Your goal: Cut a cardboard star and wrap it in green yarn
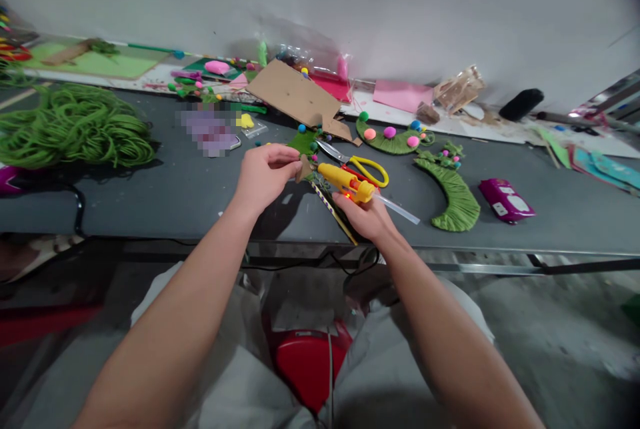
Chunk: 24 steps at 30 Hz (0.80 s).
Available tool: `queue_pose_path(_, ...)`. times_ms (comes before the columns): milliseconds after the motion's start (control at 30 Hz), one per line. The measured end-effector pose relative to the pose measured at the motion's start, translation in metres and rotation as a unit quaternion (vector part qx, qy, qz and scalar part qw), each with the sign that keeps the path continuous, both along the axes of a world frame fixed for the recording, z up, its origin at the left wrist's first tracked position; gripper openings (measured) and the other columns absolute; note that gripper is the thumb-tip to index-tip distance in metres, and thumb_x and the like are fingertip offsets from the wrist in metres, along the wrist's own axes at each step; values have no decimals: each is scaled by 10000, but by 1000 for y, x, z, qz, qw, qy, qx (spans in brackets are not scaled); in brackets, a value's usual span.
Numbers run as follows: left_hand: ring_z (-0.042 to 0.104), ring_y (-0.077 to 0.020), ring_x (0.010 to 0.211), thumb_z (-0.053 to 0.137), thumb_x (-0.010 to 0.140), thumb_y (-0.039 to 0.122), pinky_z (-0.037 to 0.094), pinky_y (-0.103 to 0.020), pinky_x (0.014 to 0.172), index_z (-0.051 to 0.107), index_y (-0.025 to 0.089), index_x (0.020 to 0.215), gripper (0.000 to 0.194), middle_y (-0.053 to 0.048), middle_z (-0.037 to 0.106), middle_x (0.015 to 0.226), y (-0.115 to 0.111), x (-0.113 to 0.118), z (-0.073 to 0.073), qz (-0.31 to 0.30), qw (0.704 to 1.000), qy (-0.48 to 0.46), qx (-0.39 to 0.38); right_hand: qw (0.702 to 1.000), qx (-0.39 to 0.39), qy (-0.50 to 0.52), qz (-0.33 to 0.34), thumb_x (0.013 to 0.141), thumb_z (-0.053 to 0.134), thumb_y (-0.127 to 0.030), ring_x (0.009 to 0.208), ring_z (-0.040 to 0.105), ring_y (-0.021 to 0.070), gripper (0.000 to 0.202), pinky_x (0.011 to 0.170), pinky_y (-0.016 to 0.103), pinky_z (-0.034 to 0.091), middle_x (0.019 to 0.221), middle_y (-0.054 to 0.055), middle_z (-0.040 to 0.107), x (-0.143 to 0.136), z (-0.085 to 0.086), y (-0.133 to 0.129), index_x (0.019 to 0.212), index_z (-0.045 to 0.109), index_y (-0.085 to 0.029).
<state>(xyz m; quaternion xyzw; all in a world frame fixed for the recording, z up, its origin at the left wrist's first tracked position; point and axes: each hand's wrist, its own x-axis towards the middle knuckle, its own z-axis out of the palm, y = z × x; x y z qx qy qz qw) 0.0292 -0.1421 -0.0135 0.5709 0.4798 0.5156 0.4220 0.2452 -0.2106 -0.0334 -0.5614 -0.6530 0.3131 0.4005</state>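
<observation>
Between the thumb and fingers of my left hand [270, 174] is a small brown cardboard piece [303, 169]. My right hand [365, 214] is wrapped round a yellow glue gun [345, 180], whose nozzle points left at the cardboard, close to it. A clear glue stick [397, 209] sticks out of the gun's back, and a red light glows on its side. Scissors with yellow handles [370, 170] lie just behind the gun. Under and behind my hands are a green piece [303, 143] with small pompoms and a striped stick [327, 205].
Green yarn [75, 125] is heaped at the left. Behind my hands lies a cardboard sheet [295, 97]. To the right are two green wrapped crescents [457, 199] [390, 142], one with pompoms, and a purple packet [506, 200]. A black cable [79, 205] hangs over the table's front edge.
</observation>
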Motion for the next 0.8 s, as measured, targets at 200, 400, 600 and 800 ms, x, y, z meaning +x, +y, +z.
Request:
queue_pose_path(200, 738, -210, 827, 847, 676, 217, 627, -370, 814, 774, 162, 876, 220, -95, 796, 967, -1, -1, 1, 9, 1000, 1, 5, 1000, 3, -11, -9, 884, 631, -393, 894, 683, 258, 255, 853, 404, 562, 925, 44, 739, -1, 3, -1, 1060, 710, -226)
queue_pose_path(400, 743, -209, 828, 843, 674, 214, 627, -367, 825, 774, 161, 884, 227, -90, 798, 944, -1, -2, 2, 11, 1000, -5, 0, 1000, 6, -14, -3, 889, 625, -411, 829, 676, 248, 267, 809, 402, 563, 870, 44, 727, -1, 1, 0, 1035, 726, -211)
queue_pose_path(600, 748, -218, 850, 834, 689, 204, 626, -369, 828, 778, 162, 897, 219, -83, 797, 902, -1, -2, 3, 17, 1000, 1, 9, 1000, 3, -20, 0, 892, 615, -413, 914, 688, 258, 333, 864, 403, 562, 969, 58, 748, -1, 3, -1, 1140, 713, -214)
queue_pose_path(800, 744, -214, 842, 837, 687, 199, 625, -380, 840, 776, 171, 878, 202, -84, 794, 929, -1, -3, 2, 7, 1000, -5, 10, 1000, 5, -21, -5, 884, 612, -402, 972, 688, 281, 305, 881, 420, 568, 961, 69, 744, -2, 5, -1, 1101, 720, -216)
